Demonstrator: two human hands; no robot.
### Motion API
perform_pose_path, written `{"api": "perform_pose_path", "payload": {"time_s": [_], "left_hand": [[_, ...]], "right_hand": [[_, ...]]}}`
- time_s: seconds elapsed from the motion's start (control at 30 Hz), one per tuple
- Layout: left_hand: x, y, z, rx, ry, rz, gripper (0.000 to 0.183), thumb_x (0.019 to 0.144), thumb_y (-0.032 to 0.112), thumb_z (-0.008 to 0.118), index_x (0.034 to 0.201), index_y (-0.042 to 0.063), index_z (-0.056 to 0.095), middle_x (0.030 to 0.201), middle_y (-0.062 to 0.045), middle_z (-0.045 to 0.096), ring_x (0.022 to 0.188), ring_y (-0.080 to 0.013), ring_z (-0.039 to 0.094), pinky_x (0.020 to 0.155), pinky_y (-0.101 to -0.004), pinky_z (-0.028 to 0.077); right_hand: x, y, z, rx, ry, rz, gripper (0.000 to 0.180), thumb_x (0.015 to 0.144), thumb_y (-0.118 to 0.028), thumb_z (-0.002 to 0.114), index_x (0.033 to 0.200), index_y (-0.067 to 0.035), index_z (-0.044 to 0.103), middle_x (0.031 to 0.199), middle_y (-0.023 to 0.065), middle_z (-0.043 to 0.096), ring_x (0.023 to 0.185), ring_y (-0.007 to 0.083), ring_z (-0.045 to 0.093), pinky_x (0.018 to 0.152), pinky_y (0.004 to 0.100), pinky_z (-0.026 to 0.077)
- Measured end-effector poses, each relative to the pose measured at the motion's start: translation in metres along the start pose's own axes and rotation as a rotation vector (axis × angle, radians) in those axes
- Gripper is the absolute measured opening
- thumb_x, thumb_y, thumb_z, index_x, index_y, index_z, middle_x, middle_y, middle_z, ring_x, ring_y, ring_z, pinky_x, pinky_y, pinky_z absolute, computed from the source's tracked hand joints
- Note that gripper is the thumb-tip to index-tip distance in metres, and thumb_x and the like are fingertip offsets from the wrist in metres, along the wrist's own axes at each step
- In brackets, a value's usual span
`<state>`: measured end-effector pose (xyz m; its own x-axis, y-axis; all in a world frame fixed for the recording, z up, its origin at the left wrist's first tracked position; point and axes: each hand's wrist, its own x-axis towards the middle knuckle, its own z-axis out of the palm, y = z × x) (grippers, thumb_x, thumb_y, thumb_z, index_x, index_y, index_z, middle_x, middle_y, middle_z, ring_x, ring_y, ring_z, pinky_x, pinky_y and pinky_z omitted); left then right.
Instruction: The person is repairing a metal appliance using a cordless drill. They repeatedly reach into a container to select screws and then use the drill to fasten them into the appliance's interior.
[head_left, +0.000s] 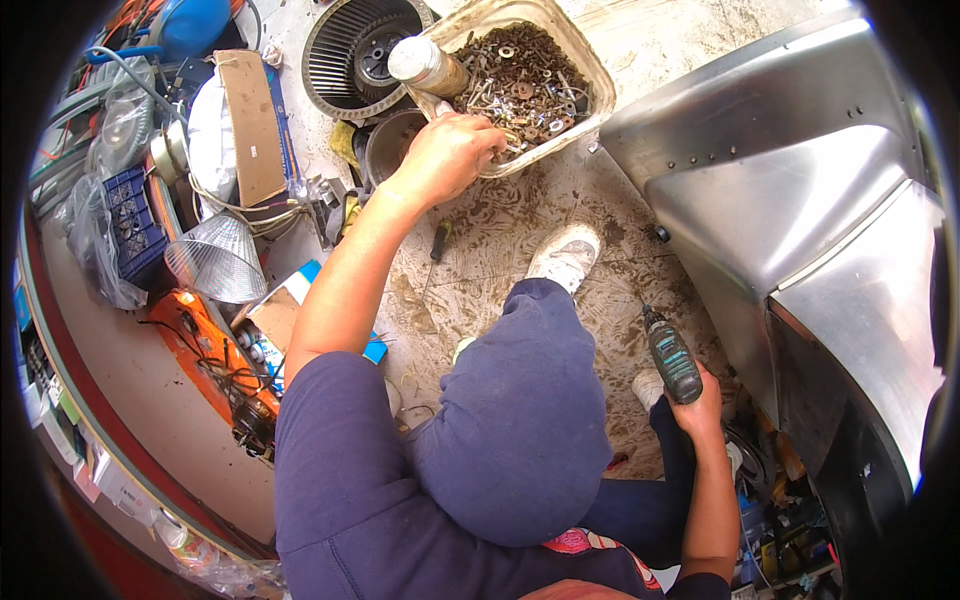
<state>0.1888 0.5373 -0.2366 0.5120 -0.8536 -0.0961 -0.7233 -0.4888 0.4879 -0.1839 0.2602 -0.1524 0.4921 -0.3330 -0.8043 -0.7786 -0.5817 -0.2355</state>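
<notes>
My left hand (455, 154) reaches out to the near corner of a dirty, off-white plastic tub (600, 82). Its curled fingers are at the rim, beside a heap of mixed screws, bolts and washers (525, 79); what the fingertips hold, if anything, is hidden. A jar with a whitish lid (427, 66) lies tilted in the tub, next to that hand. Low on the right, my right hand (699, 405) grips a dark cordless drill (673, 360) with teal markings. The drill's nose points away from me, with a thin bit at its tip.
A large curved sheet-metal housing (780, 187) stands on the right. Beyond my left arm are a blower wheel (364, 56) and a metal bowl (390, 146). A screwdriver (441, 240) lies on the stained floor (480, 225). Wire mesh cone (221, 259), crate (136, 225) and cables clutter the left.
</notes>
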Motion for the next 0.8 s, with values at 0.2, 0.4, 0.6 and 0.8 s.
{"api": "perform_pose_path", "payload": {"time_s": [0.2, 0.4, 0.6, 0.8], "left_hand": [[0.002, 0.011, -0.001, -0.55, 0.096, -0.274, 0.02, 0.086, 0.001, 0.061, 0.104, 0.005, 0.066, 0.099, -0.009, 0.069, 0.094, -0.024, 0.068, 0.085, -0.035, 0.053], [0.006, 0.022, -0.012, -1.359, 0.044, -0.463, 0.023, 0.09, -0.001, 0.061, 0.112, -0.001, 0.062, 0.105, -0.009, 0.067, 0.101, -0.0192, 0.067, 0.091, -0.0315, 0.053], [0.005, 0.028, -0.014, -1.449, 0.045, -0.483, 0.025, 0.09, 0.001, 0.062, 0.115, 0.0, 0.061, 0.108, -0.011, 0.066, 0.099, -0.0215, 0.068, 0.092, -0.0349, 0.055], [0.005, 0.028, -0.018, -1.497, 0.037, -0.537, 0.027, 0.089, 0.001, 0.063, 0.116, -0.003, 0.06, 0.107, -0.014, 0.066, 0.099, -0.0217, 0.067, 0.093, -0.0319, 0.054]], "right_hand": [[-0.001, -0.006, -0.003, -0.003, 0.0, 0.018, 0.041, 0.071, -0.022, 0.075, 0.108, -0.007, 0.064, 0.093, 0.0225, 0.068, 0.092, 0.0424, 0.064, 0.077, 0.0438, 0.051], [0.0, 0.004, 0.0, -0.008, -0.003, -0.019, 0.049, 0.076, -0.037, 0.076, 0.116, -0.011, 0.064, 0.094, 0.0235, 0.067, 0.092, 0.0434, 0.063, 0.076, 0.0452, 0.051], [-0.001, -0.005, -0.002, 0.01, 0.004, 0.008, 0.039, 0.072, -0.02, 0.075, 0.106, -0.006, 0.064, 0.093, 0.023, 0.067, 0.093, 0.0428, 0.063, 0.077, 0.044, 0.051], [0.0, 0.003, 0.0, -0.003, -0.002, -0.041, 0.045, 0.076, -0.032, 0.076, 0.113, -0.011, 0.064, 0.093, 0.0241, 0.067, 0.092, 0.0439, 0.062, 0.076, 0.0459, 0.051]]}}
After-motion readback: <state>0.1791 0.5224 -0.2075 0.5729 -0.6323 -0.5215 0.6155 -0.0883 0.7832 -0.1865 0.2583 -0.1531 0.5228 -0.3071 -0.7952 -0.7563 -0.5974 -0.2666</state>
